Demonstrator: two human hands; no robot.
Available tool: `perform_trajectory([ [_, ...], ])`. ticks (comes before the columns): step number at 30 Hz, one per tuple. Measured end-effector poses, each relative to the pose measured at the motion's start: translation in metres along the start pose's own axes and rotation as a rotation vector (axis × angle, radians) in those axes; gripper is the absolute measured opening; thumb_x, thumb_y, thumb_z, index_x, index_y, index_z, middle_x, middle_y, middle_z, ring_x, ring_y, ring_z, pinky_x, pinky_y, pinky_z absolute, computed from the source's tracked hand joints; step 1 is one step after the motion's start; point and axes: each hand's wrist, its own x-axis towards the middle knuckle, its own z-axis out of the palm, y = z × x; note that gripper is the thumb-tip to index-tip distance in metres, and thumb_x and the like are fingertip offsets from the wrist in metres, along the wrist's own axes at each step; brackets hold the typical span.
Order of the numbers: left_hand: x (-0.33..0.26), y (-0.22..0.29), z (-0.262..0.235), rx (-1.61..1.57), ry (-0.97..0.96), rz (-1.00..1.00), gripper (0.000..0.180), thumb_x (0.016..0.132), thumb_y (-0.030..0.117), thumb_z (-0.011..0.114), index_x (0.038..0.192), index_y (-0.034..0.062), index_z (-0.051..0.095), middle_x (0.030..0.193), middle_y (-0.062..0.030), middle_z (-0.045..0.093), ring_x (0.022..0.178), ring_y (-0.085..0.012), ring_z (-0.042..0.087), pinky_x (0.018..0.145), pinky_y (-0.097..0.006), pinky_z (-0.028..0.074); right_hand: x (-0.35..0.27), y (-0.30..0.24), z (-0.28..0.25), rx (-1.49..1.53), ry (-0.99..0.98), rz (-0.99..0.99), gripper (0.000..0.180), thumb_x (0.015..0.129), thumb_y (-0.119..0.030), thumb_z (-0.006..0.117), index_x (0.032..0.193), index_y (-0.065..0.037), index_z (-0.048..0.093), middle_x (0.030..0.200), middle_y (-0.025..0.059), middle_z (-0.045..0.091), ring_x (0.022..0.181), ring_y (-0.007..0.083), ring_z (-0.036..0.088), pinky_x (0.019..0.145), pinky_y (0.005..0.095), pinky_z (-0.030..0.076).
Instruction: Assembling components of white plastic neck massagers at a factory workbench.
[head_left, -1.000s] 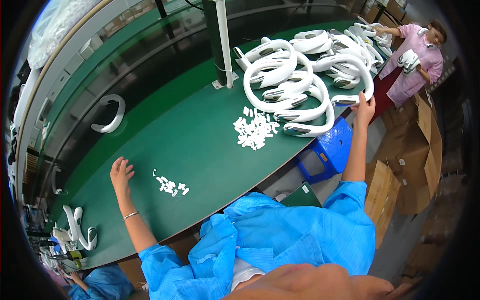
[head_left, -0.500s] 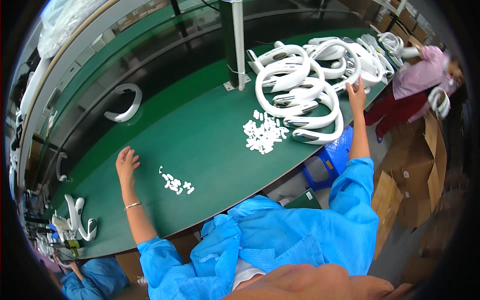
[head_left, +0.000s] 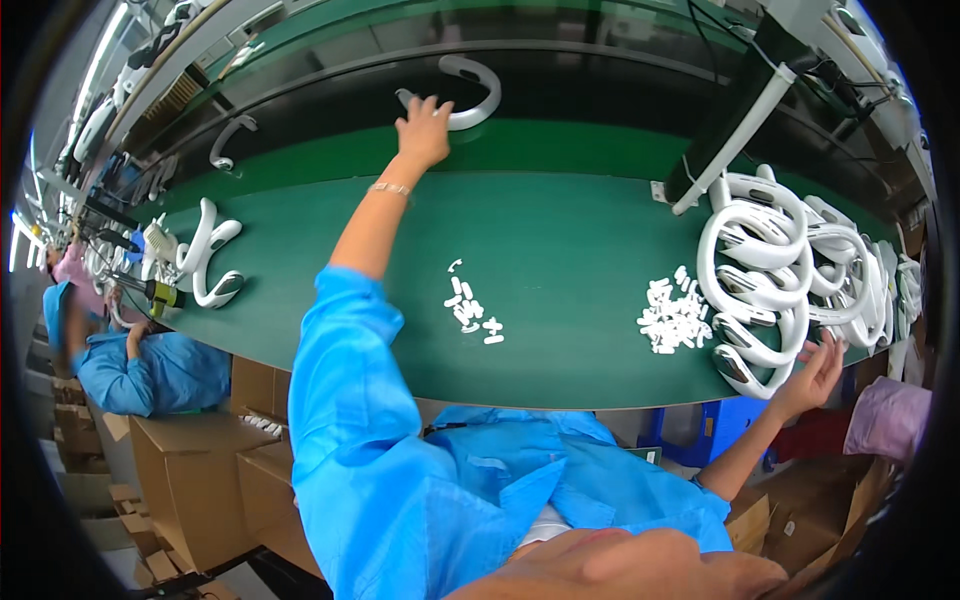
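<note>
My left hand (head_left: 424, 133) reaches to the far side of the bench, palm down with its fingers spread. It is over the near side of a white C-shaped neckband (head_left: 480, 105) lying on the green belt; whether the fingertips touch it is hard to tell. At the right, my right hand (head_left: 812, 380) is open with fingers apart, beside the near edge of a heap of similar white neckbands (head_left: 765, 240). Small white oblong pieces (head_left: 675, 318) form a pile left of that heap. A smaller scatter of white pieces (head_left: 468, 306) lies mid-bench.
A dark post with a white pipe (head_left: 735, 140) stands behind the heap. Left on the green bench (head_left: 570, 300) are white curved parts (head_left: 212, 255) and a yellow-green tool (head_left: 160, 292). Another neckband (head_left: 230, 142) lies farther left. A blue-clad co-worker (head_left: 150, 365) sits beyond cardboard boxes (head_left: 195, 480).
The view has swung left. My left hand has gone from above the bench out to the neckband on the belt. My right hand has come away from the heaped neckband it touched.
</note>
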Motion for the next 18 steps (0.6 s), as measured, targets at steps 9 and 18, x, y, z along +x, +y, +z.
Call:
perform_trajectory([
  [9, 0.040, -0.025, 0.016, 0.161, -0.179, 0.205, 0.027, 0.078, 0.029, 0.067, 0.101, 0.0160, 0.061, 0.098, -0.0014, 0.064, 0.106, -0.0208, 0.055, 0.077, -0.051, 0.042, -0.054, -0.071, 0.139, -0.210, -0.936, -0.176, 0.027, 0.078, 0.002, 0.060, 0.105, 0.002, 0.061, 0.092, 0.0194, 0.064, 0.081, 0.0322, 0.062, 0.072, 0.0355, 0.049],
  [18, -0.112, -0.067, -0.077, -0.048, 0.162, 0.316, 0.032, 0.072, 0.017, 0.071, 0.096, 0.0031, 0.054, 0.085, -0.0104, 0.056, 0.084, -0.0295, 0.054, 0.078, -0.049, 0.042, -0.089, -0.010, 0.173, -0.778, -1.091, -0.569, 0.009, 0.075, 0.001, 0.049, 0.076, 0.000, 0.058, 0.078, 0.0163, 0.056, 0.080, 0.0323, 0.057, 0.070, 0.0407, 0.048],
])
